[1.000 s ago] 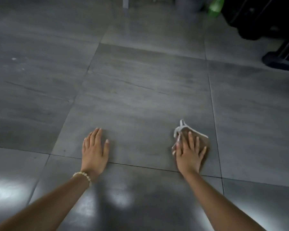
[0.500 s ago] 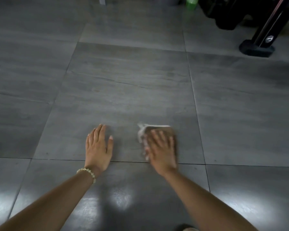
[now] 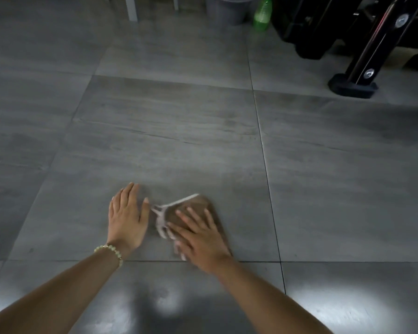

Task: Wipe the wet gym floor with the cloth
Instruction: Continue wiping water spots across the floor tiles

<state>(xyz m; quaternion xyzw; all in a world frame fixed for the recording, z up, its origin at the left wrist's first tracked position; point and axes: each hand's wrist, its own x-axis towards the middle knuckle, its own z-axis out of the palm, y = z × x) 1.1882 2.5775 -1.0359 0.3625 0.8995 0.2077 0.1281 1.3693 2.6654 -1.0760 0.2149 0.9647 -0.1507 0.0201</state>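
A brown cloth (image 3: 198,203) with a pale edging lies flat on the grey tiled gym floor (image 3: 169,141). My right hand (image 3: 198,235) presses down on it with spread, straight fingers. My left hand (image 3: 127,218) rests flat on the floor just left of the cloth, its thumb close to the cloth's pale edge. A bead bracelet sits on my left wrist. Part of the cloth is hidden under my right palm.
A black gym machine with a foot (image 3: 352,85) stands at the back right. A green bottle (image 3: 262,15) and a grey bucket (image 3: 227,8) stand at the back, next to a white leg (image 3: 130,8). Light glares off the tiles near me.
My right hand has slid the cloth leftwards across the tile until it lies next to my left hand. My left hand has stayed flat in place.
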